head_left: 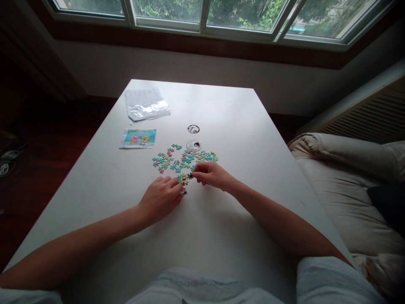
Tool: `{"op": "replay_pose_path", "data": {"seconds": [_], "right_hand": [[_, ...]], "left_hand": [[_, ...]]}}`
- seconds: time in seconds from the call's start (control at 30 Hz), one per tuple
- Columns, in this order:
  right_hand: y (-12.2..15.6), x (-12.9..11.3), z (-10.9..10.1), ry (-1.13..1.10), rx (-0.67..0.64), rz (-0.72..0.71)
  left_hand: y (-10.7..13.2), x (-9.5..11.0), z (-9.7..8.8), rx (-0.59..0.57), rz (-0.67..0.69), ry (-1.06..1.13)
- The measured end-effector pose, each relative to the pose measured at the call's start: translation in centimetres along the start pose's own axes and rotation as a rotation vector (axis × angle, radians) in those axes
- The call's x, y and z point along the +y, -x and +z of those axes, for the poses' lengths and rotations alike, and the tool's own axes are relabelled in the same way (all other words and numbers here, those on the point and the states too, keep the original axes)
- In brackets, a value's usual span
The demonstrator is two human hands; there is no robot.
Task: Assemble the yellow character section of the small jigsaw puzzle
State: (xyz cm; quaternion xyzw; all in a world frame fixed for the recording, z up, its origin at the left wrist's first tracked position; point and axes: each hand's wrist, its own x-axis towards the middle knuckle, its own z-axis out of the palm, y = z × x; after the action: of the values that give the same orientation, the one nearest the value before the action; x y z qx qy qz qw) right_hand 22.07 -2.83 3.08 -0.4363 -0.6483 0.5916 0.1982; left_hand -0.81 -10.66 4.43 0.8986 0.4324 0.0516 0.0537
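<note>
A small joined section of a jigsaw puzzle [183, 179], with a yellow cartoon face on it, lies on the white table between my hands. My left hand [160, 196] rests at its left side, fingers bent together and pressed on its edge, partly covering it. From the right, my right hand [212, 174] pinches a dark puzzle piece [190, 175] between thumb and forefinger, at the section's upper right edge. Just beyond both hands, many loose puzzle pieces [178, 165] in teal, green and pink are spread out.
A printed cartoon picture [139, 138] lies left of the loose pieces. Behind it are papers in a clear plastic sleeve [147, 104]. Two round discs [193, 145] sit beyond the pieces. The white table [221, 114] stands before a window, with a padded beige seat [329, 190] at right.
</note>
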Motion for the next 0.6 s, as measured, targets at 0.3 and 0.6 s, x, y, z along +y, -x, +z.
{"op": "replay_pose_path", "data": {"seconds": [0.3,0.6], "right_hand": [[0.3,0.5,1.0,0.209,-0.053,0.034],[2.5,0.6,2.7,0.569,0.148,-0.173]], "left_hand": [[1.7,1.5,0.8,-0.001,0.068,-0.040],[2.0,1.4,1.4,0.038,0.072,-0.001]]}}
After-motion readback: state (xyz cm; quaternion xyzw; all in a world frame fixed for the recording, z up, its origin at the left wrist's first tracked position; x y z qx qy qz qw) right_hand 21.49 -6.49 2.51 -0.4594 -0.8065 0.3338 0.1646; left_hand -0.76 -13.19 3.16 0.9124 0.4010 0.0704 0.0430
